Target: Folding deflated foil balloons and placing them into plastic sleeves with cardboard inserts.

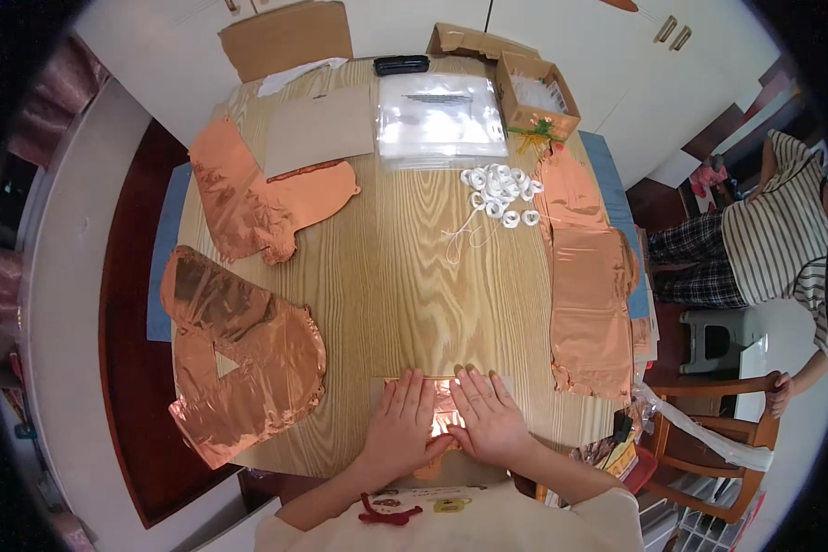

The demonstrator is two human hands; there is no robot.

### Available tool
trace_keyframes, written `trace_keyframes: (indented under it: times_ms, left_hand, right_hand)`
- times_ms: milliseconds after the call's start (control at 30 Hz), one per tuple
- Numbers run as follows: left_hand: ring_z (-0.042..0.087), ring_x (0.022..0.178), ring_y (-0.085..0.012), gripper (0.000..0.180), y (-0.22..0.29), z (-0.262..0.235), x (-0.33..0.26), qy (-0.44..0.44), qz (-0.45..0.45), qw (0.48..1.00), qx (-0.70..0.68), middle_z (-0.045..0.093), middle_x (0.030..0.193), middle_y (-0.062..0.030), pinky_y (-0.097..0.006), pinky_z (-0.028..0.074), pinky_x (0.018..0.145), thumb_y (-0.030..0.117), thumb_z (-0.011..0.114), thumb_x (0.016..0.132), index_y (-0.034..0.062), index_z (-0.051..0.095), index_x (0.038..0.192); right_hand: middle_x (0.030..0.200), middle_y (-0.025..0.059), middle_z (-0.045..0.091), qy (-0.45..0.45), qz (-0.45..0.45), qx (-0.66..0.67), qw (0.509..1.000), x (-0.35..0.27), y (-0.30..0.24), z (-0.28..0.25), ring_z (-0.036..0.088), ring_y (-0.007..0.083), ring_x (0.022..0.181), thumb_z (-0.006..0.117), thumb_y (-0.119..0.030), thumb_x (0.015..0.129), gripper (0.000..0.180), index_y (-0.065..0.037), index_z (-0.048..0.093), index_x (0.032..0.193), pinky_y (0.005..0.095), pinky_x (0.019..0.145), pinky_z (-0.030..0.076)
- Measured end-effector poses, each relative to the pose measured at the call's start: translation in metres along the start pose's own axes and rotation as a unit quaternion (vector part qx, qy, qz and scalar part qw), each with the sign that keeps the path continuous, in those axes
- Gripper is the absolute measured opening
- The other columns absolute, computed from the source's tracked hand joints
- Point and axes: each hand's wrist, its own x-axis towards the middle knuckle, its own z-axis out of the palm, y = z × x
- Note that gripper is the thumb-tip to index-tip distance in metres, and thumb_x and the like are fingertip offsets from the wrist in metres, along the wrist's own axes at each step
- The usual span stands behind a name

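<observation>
Fingers (417,391) of left hand (398,425) and right hand (490,425) are stretching forward, ungrasping, lying flat over copper-coloured foil (442,419) at the desk's (414,313) near edge.

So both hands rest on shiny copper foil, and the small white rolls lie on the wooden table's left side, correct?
No, the head view shows the small white rolls on the wooden table, right of its middle. The left hand and right hand do rest on shiny copper foil.

Flat white cabinets (575,41) stand at one o'clock, a grey plastic stool (722,316) at three, a brown wooden chair (722,387) at four.
</observation>
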Motion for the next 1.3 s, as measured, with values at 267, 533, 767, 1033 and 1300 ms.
trace_keyframes:
  times_ms: [267,533,767,1033,1300]
  left_hand:
    - [0.030,0.139,-0.0378,0.087,-0.025,-0.024,-0.026,-0.048,-0.049,0.996,0.062,0.033,0.147,-0.0261,-0.056,0.018,0.113,0.055,0.055,0.086,-0.0094,0.032,0.140]
    - [0.031,0.141,-0.0257,0.061,-0.042,-0.034,0.018,0.026,0.137,0.981,0.133,0.042,0.146,-0.0113,-0.048,0.021,0.115,0.037,0.052,0.092,0.0022,0.041,0.141]
    - [0.033,0.140,-0.0245,0.063,-0.032,-0.010,0.031,0.022,0.230,0.971,0.053,0.041,0.148,-0.0093,-0.045,0.018,0.117,0.037,0.054,0.089,0.0056,0.041,0.142]
    - [0.036,0.138,-0.0225,0.057,-0.040,-0.005,0.031,0.051,0.250,0.967,0.028,0.045,0.145,-0.0072,-0.046,0.019,0.116,0.030,0.052,0.088,0.0084,0.045,0.141]
    - [0.036,0.139,-0.0223,0.054,-0.047,0.004,0.034,0.058,0.259,0.964,0.034,0.044,0.146,-0.0077,-0.048,0.018,0.115,0.031,0.043,0.094,0.0066,0.043,0.142]
  right_hand:
    - [0.147,0.0193,0.038,-0.042,0.011,-0.015,0.999,-0.001,0.001,-0.004,0.032,0.0341,0.139,0.055,-0.049,0.089,0.075,0.000,0.037,0.143,0.0517,0.113,0.022]
    - [0.147,0.0198,0.037,-0.031,0.009,-0.053,0.998,-0.004,0.000,0.002,0.028,0.0351,0.141,0.047,-0.053,0.091,0.075,0.001,0.037,0.142,0.0529,0.115,0.018]
    - [0.140,0.0222,0.045,0.010,-0.018,-0.075,0.997,-0.010,-0.003,0.001,0.033,0.0352,0.138,0.054,-0.050,0.089,0.069,0.003,0.049,0.132,0.0519,0.113,0.023]
    - [0.133,0.0195,0.054,0.053,-0.014,0.048,0.997,-0.026,-0.046,0.008,0.044,0.0353,0.131,0.068,-0.052,0.078,0.070,0.004,0.061,0.119,0.0488,0.110,0.032]
    - [0.125,0.0121,0.061,0.077,0.027,0.038,0.996,-0.024,-0.052,0.017,0.050,0.0302,0.127,0.072,-0.040,0.079,0.050,-0.003,0.067,0.112,0.0456,0.109,0.035]
